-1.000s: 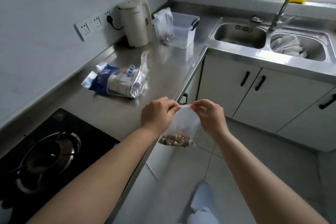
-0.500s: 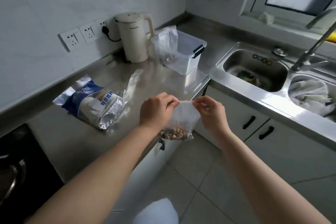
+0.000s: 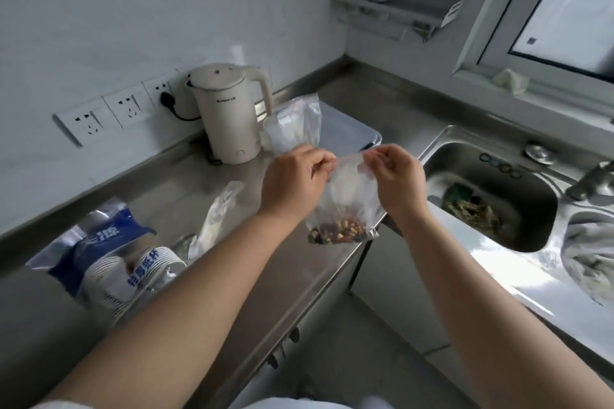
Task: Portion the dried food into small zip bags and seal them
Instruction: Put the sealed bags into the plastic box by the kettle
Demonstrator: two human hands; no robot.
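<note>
While the steel desk (image 3: 232,209) carried a kettle (image 3: 229,113) and a pack of paper cups (image 3: 133,272), a small zip bag (image 3: 349,199) hung above its front edge, beside the sink (image 3: 498,196). The left hand (image 3: 292,186) and right hand (image 3: 395,183) each pinched one top corner with curled fingers. Dried food (image 3: 339,232) lay at the bottom of the bag.

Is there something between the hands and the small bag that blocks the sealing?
Nothing visible. The left hand and right hand already pinch the top edge of the small bag, held in the air above the counter edge.
</note>
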